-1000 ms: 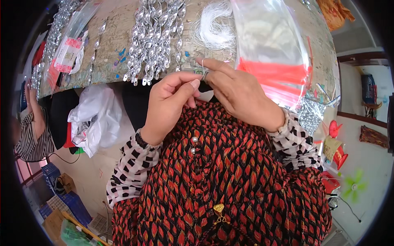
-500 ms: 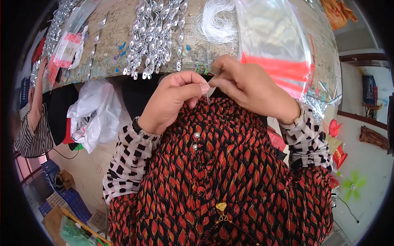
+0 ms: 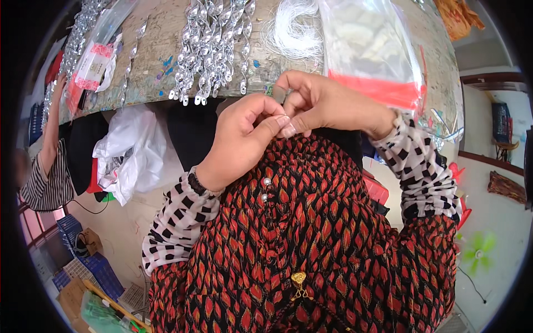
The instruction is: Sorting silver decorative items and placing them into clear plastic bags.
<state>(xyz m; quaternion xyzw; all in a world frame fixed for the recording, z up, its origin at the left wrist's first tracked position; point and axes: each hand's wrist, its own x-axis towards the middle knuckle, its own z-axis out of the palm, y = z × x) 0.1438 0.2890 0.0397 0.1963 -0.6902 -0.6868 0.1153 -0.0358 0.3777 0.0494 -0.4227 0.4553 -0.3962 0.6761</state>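
My left hand (image 3: 244, 136) and my right hand (image 3: 323, 104) meet at the table's near edge, above my lap. Thumb and forefinger of each are pinched, and the two thumb tips touch. Whatever they grip is too small and too covered by the fingers to name. Just beyond my left hand, several twisted silver strips (image 3: 214, 53) hang down over the table top. A loose coil of thin white cord (image 3: 297, 33) lies beyond my right hand. To its right are clear plastic bags (image 3: 366, 47) with red lower bands.
The worn table (image 3: 152, 83) curves across the top. One single silver strip (image 3: 132, 58) and a pink-and-white packet (image 3: 93, 66) lie on its left. A white plastic bag (image 3: 136, 155) hangs below. At far left, another person's arm (image 3: 51, 127) reaches to silver strips. A green fan (image 3: 477, 254) stands right.
My right hand has turned and lowered its thumb against my left thumb. A thin pale end that showed below my fingers is now hidden.
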